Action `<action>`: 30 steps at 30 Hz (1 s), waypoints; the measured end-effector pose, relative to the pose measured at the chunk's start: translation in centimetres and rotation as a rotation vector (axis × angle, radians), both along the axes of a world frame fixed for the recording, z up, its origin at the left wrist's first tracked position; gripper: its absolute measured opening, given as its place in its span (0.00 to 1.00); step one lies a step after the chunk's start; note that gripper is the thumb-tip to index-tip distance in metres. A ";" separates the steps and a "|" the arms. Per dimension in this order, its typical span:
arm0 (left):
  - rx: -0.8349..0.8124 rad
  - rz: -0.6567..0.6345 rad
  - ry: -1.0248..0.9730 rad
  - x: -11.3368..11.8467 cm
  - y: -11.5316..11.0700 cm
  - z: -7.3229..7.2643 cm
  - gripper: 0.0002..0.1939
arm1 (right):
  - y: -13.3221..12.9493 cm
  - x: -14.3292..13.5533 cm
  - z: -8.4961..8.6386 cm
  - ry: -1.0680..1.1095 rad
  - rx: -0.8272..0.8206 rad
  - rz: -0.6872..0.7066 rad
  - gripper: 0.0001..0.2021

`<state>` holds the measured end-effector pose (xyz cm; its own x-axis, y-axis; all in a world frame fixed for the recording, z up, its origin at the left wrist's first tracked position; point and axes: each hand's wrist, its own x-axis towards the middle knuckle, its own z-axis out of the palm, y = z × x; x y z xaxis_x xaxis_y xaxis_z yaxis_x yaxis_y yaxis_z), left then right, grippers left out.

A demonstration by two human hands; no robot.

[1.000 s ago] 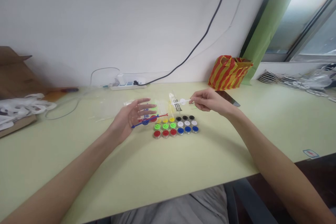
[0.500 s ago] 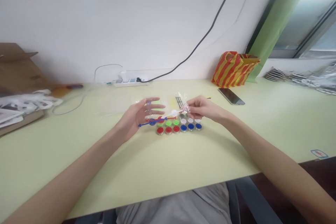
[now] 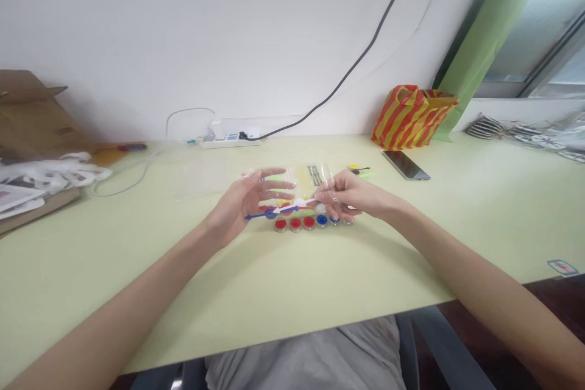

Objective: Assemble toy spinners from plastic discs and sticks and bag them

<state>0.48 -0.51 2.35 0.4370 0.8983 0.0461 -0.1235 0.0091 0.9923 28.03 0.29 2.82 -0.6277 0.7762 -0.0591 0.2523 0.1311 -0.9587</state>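
A white arrow-shaped spinner is pinched between the fingertips of my right hand, its tip pointing left. Over the palm side of my left hand lies a blue arrow spinner, with a red arrow partly covered beside it. The left fingers are spread, and the arrows appear to rest against that hand. Just below both hands stand small clear round pieces with red tops and blue tops; my right hand covers some. Clear plastic bags holding coloured parts lie behind the hands.
Yellow, black and green arrow spinners lie beyond my right hand. Further right are a phone and a striped bag. A power strip sits by the wall. At left are a cardboard box and white plastic.
My right hand has brought the white spinner left and down, over the blue one. The left hand and its arrows have shifted slightly right. The view has also moved slightly.
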 end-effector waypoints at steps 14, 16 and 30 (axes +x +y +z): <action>0.001 0.010 0.019 0.1 -0.2 0.2 0.25 | -0.3 0.2 0.3 -0.013 -0.038 0.068 0.17; 0.001 0.013 0.017 0.1 -0.2 0.2 0.25 | -0.3 0.2 0.3 -0.018 -0.029 0.074 0.18; 0.010 0.031 0.000 0.0 -0.2 0.4 0.24 | -0.2 0.8 0.8 -0.063 0.057 0.032 0.22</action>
